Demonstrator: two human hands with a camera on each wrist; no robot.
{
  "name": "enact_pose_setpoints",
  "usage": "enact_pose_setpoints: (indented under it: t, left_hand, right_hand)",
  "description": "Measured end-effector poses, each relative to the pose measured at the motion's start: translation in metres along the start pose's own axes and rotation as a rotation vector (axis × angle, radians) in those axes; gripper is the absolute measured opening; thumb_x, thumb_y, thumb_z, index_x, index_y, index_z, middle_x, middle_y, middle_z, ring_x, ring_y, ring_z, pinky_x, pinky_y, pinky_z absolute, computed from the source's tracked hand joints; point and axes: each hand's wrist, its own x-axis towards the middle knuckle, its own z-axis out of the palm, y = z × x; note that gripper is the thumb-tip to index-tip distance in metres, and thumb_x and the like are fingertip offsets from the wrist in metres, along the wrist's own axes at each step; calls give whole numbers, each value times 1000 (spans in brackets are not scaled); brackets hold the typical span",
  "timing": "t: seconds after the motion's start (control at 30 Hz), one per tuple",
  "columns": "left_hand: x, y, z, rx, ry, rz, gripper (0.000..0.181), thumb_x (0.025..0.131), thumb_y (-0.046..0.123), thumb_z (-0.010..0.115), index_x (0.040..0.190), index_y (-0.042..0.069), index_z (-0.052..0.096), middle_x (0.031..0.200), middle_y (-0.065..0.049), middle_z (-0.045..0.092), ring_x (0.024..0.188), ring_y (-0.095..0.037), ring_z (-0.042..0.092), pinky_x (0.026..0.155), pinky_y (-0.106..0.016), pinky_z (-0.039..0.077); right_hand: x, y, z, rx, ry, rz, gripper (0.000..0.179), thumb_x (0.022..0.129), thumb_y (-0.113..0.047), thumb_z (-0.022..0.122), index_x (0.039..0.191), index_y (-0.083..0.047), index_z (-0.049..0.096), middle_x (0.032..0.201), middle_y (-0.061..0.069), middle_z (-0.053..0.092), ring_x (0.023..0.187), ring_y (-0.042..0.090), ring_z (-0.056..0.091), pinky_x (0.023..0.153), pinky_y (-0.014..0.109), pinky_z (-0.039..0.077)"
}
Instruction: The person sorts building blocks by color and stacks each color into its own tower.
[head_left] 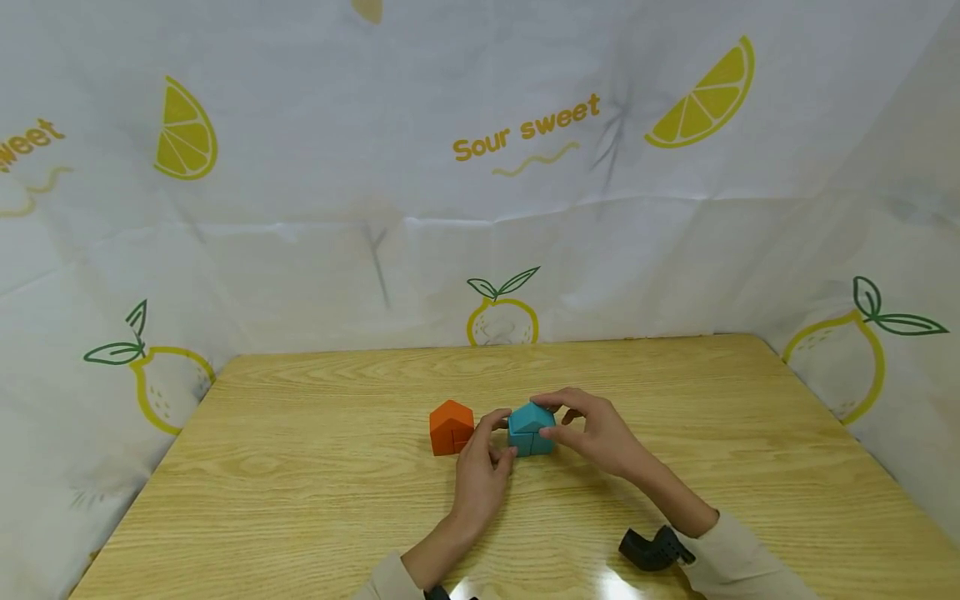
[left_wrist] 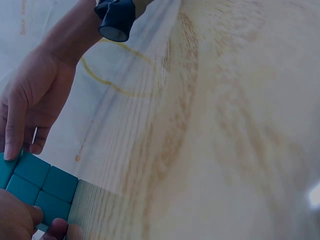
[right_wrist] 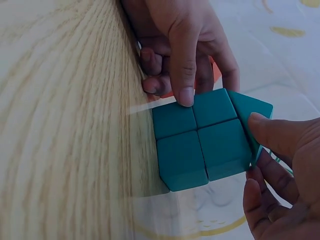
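Several teal cubes [head_left: 520,444] form a small square wall on the table, topped by a teal triangular roof block [head_left: 529,417]. In the right wrist view the cubes [right_wrist: 202,145] sit in two rows, and the roof block [right_wrist: 255,111] leans slightly off their top. My right hand [head_left: 603,435] pinches the roof block between thumb and fingers. With its thumb at the front, my left hand [head_left: 478,479] grips the left side of the cubes; its other fingers are partly hidden. A similar orange block house [head_left: 452,417] stands just left of that hand.
The blocks stand on a wood-grain table [head_left: 300,500]. Behind and beside it hangs a white cloth [head_left: 337,167] printed with lemons. A black wrist camera mount [head_left: 654,550] is strapped at the right sleeve, low over the table.
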Motion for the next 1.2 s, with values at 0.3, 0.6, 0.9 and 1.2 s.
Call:
enact_pose_setpoints:
  t: [0.3, 0.6, 0.9, 1.2]
  left_hand:
    - [0, 0, 1, -9, -3, -2, 49, 88, -5, 65, 131, 13, 51, 118, -3, 57, 52, -4, 44, 49, -21, 42]
    - [0, 0, -1, -13, -5, -6, 48, 88, -5, 65, 131, 11, 51, 118, -4, 58, 53, -4, 46, 50, -22, 43]
    - [-2, -2, -1, -20, -7, -1, 48, 88, -5, 64, 131, 11, 51, 118, -5, 58, 52, -3, 46, 49, -22, 43]
    - [-4, -4, -1, 0, 0, 27, 58, 86, -6, 66, 138, 10, 47, 125, -6, 57, 56, -4, 49, 52, -22, 45]
  right_hand:
    - [-1, 1, 1, 11, -10, 10, 39, 88, -16, 70, 126, -13, 62, 122, 1, 60, 103, 16, 58, 79, 32, 49]
    - [0, 1, 3, 24, -13, -17, 39, 88, -13, 69, 126, -9, 61, 122, 5, 61, 104, 19, 58, 77, 32, 50]
    - [-1, 1, 4, 24, -20, -27, 40, 88, -13, 69, 127, -8, 61, 122, 5, 61, 103, 22, 58, 77, 32, 50]
    - [-1, 4, 3, 12, -21, -15, 53, 84, -15, 75, 133, -10, 55, 126, 10, 58, 106, 27, 56, 79, 38, 50]
